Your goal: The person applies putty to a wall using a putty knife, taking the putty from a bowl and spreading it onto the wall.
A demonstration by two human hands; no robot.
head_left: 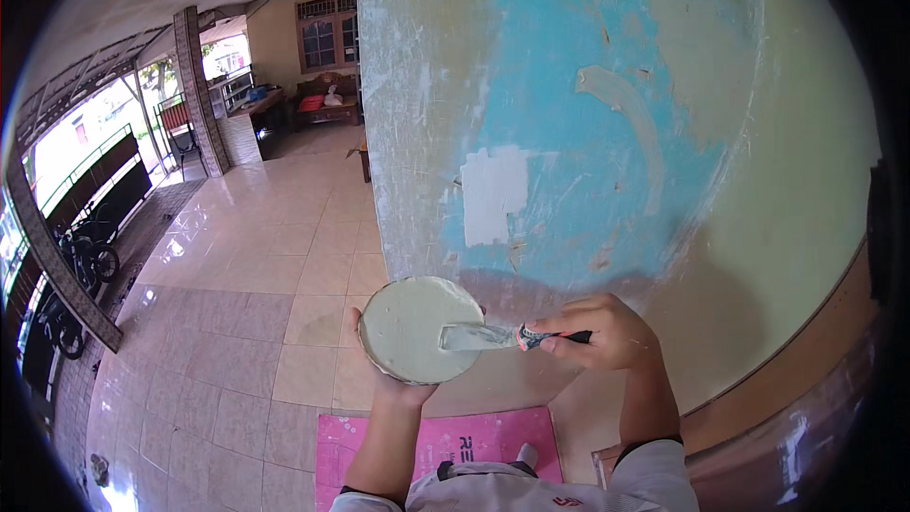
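My left hand (391, 381) holds from below a round dish (409, 327) full of pale grey-white putty. My right hand (607, 332) grips the taped handle of a putty knife (483, 336), whose flat blade rests in the putty on the dish's right side. Both hands are held close in front of a wall (588, 114) with worn blue and pale green paint. On that wall there is a fresh white patch of putty (493, 194) and a curved pale streak (630, 128) higher to the right.
A pink mat (445, 446) lies on the tiled floor (256, 303) below my arms. The wall's lower edge has a brown skirting (787, 370). A covered porch stretches left with brick pillars (199, 85), motorbikes (85, 261), a railing and furniture far back.
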